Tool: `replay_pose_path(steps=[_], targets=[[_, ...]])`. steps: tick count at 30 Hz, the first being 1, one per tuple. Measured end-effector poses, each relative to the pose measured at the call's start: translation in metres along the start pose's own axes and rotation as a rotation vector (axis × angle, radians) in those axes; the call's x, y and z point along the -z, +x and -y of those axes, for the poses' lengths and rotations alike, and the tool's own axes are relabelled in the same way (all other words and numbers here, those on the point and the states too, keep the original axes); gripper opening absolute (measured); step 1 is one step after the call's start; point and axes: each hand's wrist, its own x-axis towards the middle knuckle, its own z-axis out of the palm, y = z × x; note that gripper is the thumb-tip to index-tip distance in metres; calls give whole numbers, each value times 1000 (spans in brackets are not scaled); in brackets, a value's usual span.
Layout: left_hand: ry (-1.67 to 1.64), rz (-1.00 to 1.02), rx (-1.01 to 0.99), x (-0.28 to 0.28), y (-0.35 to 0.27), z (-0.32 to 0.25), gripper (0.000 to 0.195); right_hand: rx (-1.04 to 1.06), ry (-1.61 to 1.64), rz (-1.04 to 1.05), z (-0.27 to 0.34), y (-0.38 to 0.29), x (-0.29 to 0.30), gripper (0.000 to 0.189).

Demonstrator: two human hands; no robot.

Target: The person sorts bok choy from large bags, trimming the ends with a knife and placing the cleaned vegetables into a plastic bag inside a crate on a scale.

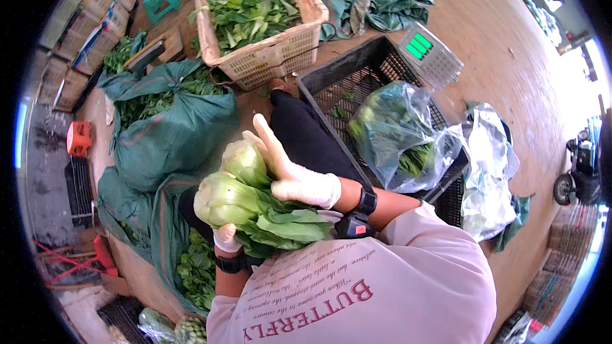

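Note:
My left hand (pixel 228 238), in a white glove, cradles heads of pak choi from below; its thumb shows at the edge and the other fingers are hidden. Two pale, bulbous bases, the nearer pak choi (pixel 224 199) and the farther pak choi (pixel 245 162), face left, with green leaves towards my shirt. My right hand (pixel 299 179), also gloved, is spread beside the farther head, fingers extended and apart. Whether it touches the leaves is unclear. To the right, a clear plastic bag (pixel 397 129) of leafy greens lies in a black plastic crate (pixel 330 100).
A pale plastic basket (pixel 267 62) holds loose leaves ahead. A digital scale (pixel 432 55) with a lit display stands behind the black crate. Green woven sacks of greens (pixel 177 129) crowd my left. Plastic bags (pixel 487 167) lie right of the crate. A teal stool (pixel 162 0) stands far left.

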Motion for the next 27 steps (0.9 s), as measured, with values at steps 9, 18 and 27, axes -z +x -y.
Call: replay_pose_path(steps=[9, 18, 27], targets=[[321, 419, -24, -121, 72, 16, 104, -104, -113, -166, 17, -65, 67, 133], [412, 552, -122, -230, 146, 165, 64, 152, -88, -937, 70, -231, 141, 109], [1726, 1049, 292, -236, 180, 256, 85, 55, 31, -1366, 4, -347, 220, 84]])
